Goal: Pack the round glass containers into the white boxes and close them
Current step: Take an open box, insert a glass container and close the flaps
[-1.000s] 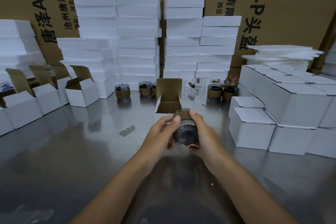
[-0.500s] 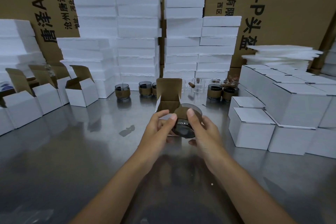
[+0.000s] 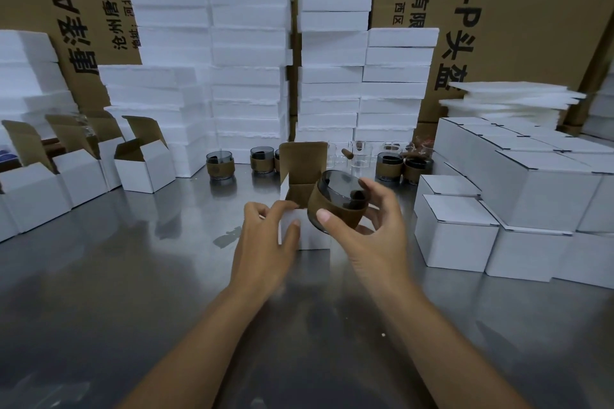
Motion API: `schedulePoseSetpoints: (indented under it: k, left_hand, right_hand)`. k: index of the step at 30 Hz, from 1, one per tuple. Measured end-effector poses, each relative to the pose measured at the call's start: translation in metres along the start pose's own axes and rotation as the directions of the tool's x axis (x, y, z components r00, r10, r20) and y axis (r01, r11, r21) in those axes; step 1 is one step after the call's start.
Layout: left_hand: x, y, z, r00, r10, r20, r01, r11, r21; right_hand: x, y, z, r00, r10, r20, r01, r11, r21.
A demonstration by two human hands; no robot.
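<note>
A dark round glass container point(image 3: 335, 201) with a brown band round its middle is held in the air, tilted so its top faces the viewer, just above and to the right of an open white box point(image 3: 310, 231). The right hand point(image 3: 377, 236) carries it: the grip is closed round the container, thumb on the near side and fingers curled behind the rim, probably to tip it into the opening. The left hand point(image 3: 265, 239) holds the box at its near left corner, fingers bent over the top rim and thumb on the front wall, most likely to steady it. The box's brown-lined lid flap point(image 3: 304, 159) stands upright at the back, leaving the opening clear. The box sits near the middle of a steel surface point(image 3: 133, 276). More banded containers point(image 3: 220, 165) wait along the far edge, open boxes point(image 3: 143, 164) line the left edge, and closed boxes point(image 3: 457, 226) are stacked along the right edge. White foam slabs point(image 3: 249, 60) and brown cartons point(image 3: 531, 10) rise behind.
</note>
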State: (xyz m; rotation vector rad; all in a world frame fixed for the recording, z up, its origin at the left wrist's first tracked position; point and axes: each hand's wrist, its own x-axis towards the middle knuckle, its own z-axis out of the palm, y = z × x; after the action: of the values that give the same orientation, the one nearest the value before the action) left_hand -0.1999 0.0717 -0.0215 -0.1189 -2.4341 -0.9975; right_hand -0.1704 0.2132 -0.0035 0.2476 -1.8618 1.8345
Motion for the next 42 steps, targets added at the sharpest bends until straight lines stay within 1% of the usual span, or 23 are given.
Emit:
schedulePoseSetpoints:
  k: [4, 6, 12, 16, 18, 21, 23, 25, 27, 30, 34, 37, 42]
  left_hand:
    - [-0.004, 0.005, -0.001, 0.995, 0.102, 0.003, -0.102, 0.995, 0.003]
    - [-0.008, 0.007, -0.001, 0.987, 0.160, 0.023, -0.160, 0.987, 0.013]
    - [-0.018, 0.018, -0.001, 0.945, 0.317, 0.084, -0.321, 0.946, 0.048]
    - [-0.021, 0.024, -0.006, 0.909, 0.411, 0.063, -0.414, 0.909, 0.042]
    - [-0.021, 0.025, -0.009, 0.898, 0.435, 0.070, -0.438, 0.898, 0.035]
    - [-0.020, 0.026, -0.011, 0.887, 0.456, 0.068, -0.460, 0.887, 0.041]
    - [-0.020, 0.027, -0.011, 0.885, 0.461, 0.064, -0.463, 0.886, 0.034]
    - [-0.020, 0.026, -0.012, 0.879, 0.473, 0.062, -0.475, 0.879, 0.043]
    - [-0.019, 0.025, -0.013, 0.875, 0.481, 0.056, -0.484, 0.873, 0.055]
    - [-0.017, 0.021, -0.012, 0.881, 0.471, 0.041, -0.473, 0.880, 0.052]
    - [-0.015, 0.016, -0.011, 0.889, 0.457, 0.019, -0.457, 0.889, 0.036]
    - [-0.015, 0.014, -0.010, 0.884, 0.467, 0.000, -0.466, 0.884, 0.043]
    - [-0.014, 0.013, -0.009, 0.880, 0.474, -0.018, -0.473, 0.881, 0.018]
  right_hand:
    - [-0.002, -0.009, 0.000, 0.990, -0.129, -0.060, 0.126, 0.990, -0.064]
    - [-0.003, -0.012, 0.000, 0.986, -0.159, -0.058, 0.153, 0.984, -0.092]
    - [-0.004, -0.018, -0.002, 0.986, -0.168, -0.014, 0.166, 0.983, -0.082]
    - [-0.002, -0.015, -0.002, 0.986, -0.163, -0.025, 0.162, 0.986, -0.034]
    - [-0.001, -0.014, -0.002, 0.986, -0.161, -0.052, 0.160, 0.987, -0.019]
    - [0.000, -0.011, -0.003, 0.982, -0.166, -0.088, 0.161, 0.985, -0.062]
    - [0.001, -0.010, -0.005, 0.980, -0.185, -0.080, 0.177, 0.980, -0.094]
    - [0.001, -0.010, -0.006, 0.969, -0.246, -0.032, 0.234, 0.949, -0.209]
    - [0.001, -0.008, -0.007, 0.950, -0.313, 0.026, 0.302, 0.889, -0.345]
    - [0.001, -0.002, -0.009, 0.945, -0.311, 0.101, 0.320, 0.813, -0.486]
    - [0.003, 0.000, -0.014, 0.940, -0.247, 0.237, 0.339, 0.763, -0.549]
    - [0.005, -0.004, -0.018, 0.929, -0.232, 0.287, 0.360, 0.743, -0.564]
    - [0.007, -0.002, -0.021, 0.907, -0.199, 0.371, 0.401, 0.677, -0.617]
